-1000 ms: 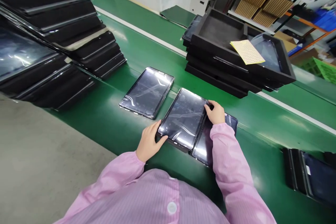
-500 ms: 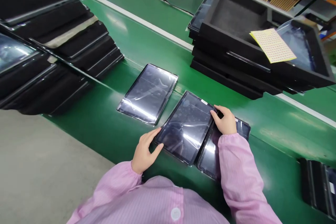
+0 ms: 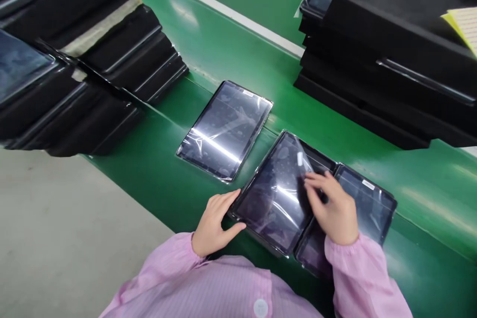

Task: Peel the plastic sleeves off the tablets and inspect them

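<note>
A dark tablet-like screen (image 3: 270, 194) lies on the green bench in front of me, a clear film over it. My left hand (image 3: 216, 223) braces its near left corner, fingers along one edge and thumb by the other. With fingertips pinched, my right hand (image 3: 333, 206) holds the lifted corner of the clear protective film (image 3: 301, 159), which carries a small white label and is folded back over the glass. Beneath my right wrist, a second dark screen (image 3: 372, 201) with a white label lies against the first. A third film-covered screen (image 3: 227, 131) rests to the upper left.
Stacked black trays (image 3: 122, 59) fan out at the left. More black foam trays (image 3: 372, 64) are piled at the upper right, with a yellow-edged label sheet (image 3: 465, 27) on top. The green bench's front edge borders a grey floor (image 3: 93, 228).
My right hand has pulled up the film's far right corner and drawn it inward toward me. My left hand stays at the near left corner. The camera view has shifted closer.
</note>
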`<state>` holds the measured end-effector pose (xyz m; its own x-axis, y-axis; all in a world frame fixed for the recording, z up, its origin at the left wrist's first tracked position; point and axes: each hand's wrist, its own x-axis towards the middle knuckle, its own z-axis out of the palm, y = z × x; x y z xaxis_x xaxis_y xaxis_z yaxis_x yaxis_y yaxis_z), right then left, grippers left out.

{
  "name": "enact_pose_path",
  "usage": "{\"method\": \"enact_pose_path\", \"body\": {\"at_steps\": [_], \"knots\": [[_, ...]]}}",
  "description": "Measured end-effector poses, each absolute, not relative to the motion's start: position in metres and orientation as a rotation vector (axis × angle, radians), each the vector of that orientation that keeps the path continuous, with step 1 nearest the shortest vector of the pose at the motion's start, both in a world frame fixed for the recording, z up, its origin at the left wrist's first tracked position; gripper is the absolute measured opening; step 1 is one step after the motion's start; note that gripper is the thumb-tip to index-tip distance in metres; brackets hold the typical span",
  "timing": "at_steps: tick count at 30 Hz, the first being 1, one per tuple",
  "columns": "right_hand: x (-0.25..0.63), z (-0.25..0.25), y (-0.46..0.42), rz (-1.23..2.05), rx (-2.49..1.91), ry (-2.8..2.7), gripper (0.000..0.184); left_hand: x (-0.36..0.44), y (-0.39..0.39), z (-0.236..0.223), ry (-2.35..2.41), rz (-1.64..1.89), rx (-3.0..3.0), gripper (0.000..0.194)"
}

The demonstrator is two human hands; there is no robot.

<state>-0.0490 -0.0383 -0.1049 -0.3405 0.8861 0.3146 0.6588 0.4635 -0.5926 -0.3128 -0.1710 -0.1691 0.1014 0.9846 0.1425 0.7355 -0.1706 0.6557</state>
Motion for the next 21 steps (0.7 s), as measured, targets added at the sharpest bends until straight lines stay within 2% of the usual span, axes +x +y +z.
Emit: {"method": "enact_pose_path", "body": {"at_steps": [4,6,9,13,18,21], "knots": [[-0.055,-0.064,-0.07,1.586,-0.89,-2.166,0.017,-0.309,-0.17,-0.164,1.747,0.794,1.885,0.051],[-0.034,-0.051,-0.077,1.865,-0.75,-2.04,0.014,-0.308,-0.169,-0.163,1.759,0.766,1.863,0.051],[0.011,-0.05,-0.076,1.726,-0.864,-1.815,0.011,-0.307,-0.169,-0.163,1.762,0.742,1.859,0.051],[0.049,-0.06,-0.07,1.76,-0.772,-1.785,0.016,-0.309,-0.169,-0.165,1.761,0.731,1.873,0.052],[0.041,-0.054,-0.055,1.734,-1.003,-1.721,0.023,-0.311,-0.168,-0.166,1.765,0.738,1.921,0.05],[0.018,-0.046,-0.037,1.517,-1.288,-1.576,0.027,-0.31,-0.166,-0.165,1.768,0.789,1.937,0.049]]}}
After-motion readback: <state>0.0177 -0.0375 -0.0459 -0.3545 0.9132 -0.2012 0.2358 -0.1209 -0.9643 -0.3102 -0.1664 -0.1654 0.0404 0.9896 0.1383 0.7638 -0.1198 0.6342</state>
